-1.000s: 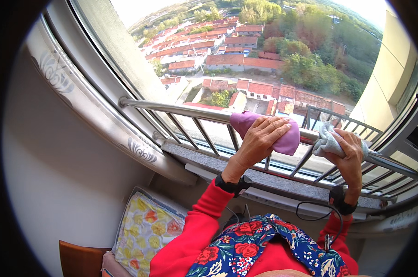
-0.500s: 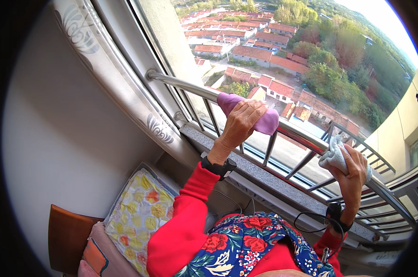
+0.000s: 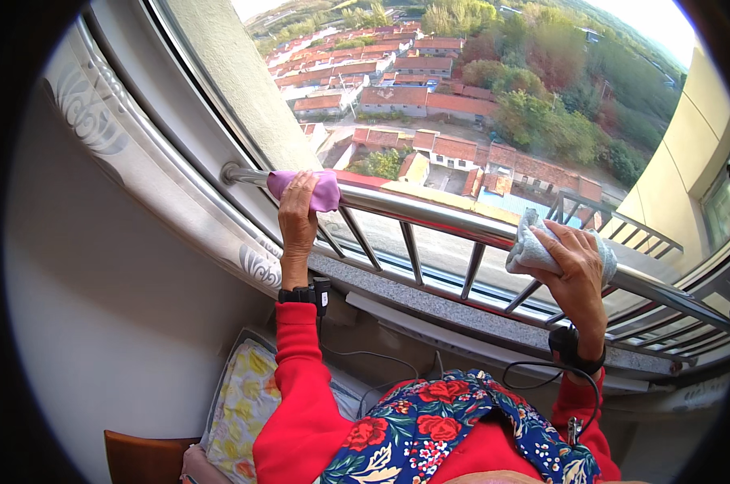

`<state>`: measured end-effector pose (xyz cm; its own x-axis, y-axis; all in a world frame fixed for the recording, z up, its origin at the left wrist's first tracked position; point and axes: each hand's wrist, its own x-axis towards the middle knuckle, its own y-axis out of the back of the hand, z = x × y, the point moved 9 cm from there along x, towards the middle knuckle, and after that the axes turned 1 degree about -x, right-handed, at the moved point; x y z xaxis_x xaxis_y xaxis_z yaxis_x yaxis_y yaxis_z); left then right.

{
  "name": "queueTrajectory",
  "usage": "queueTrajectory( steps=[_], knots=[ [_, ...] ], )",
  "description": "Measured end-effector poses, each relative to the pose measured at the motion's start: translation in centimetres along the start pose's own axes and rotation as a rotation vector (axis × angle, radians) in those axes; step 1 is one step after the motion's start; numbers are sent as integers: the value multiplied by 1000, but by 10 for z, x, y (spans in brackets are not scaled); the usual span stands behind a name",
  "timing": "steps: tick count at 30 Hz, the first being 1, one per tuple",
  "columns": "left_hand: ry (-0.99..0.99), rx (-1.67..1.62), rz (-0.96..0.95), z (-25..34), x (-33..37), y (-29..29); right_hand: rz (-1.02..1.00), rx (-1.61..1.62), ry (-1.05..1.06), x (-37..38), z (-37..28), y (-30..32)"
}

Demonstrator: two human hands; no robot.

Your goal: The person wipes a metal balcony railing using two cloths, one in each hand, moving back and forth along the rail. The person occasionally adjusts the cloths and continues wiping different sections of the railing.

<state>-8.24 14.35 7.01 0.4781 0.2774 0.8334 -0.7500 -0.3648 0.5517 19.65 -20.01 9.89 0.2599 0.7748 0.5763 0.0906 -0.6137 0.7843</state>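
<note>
A shiny metal railing [image 3: 429, 214] runs across the window. Near its left end, my left hand [image 3: 299, 216] is closed over a purple cloth [image 3: 327, 194] that wraps the top bar. Farther right, a pale grey-blue cloth [image 3: 529, 252] is bunched around the same bar, with my right hand [image 3: 575, 273] gripping it from above. The undersides of both cloths are hidden by the bar and my fingers. Each wrist carries a black band, and a dark cable [image 3: 534, 387] loops by the right one.
Below the bars lies a speckled stone sill [image 3: 437, 302]. A patterned curtain [image 3: 151, 165] hangs at the left beside the wall. Lower left are a floral-covered pad [image 3: 244, 403] and a brown wooden chair back [image 3: 143, 458]. Red-roofed houses [image 3: 393, 97] and trees show outside.
My left hand has slid the purple cloth leftward along the bar, close to the wall mount. My right hand stays on its cloth at nearly the same stretch of rail. The view has shifted.
</note>
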Motion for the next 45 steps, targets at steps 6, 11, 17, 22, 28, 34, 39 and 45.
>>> queueTrajectory(
  steps=[6,11,17,22,28,34,39,45],
  knots=[
    [134,80,66,-95,-7,7,26,-39,-3,9,-16,-9],
    [195,141,113,-162,-13,16,-3,-43,-55,9,-14,-13],
    [420,149,192,-243,-17,36,21,-46,-60,8,-15,-11],
    [377,191,111,-252,-27,14,19,-37,-56,9,-14,-13],
    [404,110,102,-237,-23,18,37,-39,-26,8,-14,-11],
    [277,64,58,-158,-16,8,42,-28,-25,6,-11,-13],
    [270,71,81,-85,-19,6,69,-53,14,6,-13,-12],
    [172,29,95,22,-10,-6,84,-30,31,4,-11,-13]
  ],
)
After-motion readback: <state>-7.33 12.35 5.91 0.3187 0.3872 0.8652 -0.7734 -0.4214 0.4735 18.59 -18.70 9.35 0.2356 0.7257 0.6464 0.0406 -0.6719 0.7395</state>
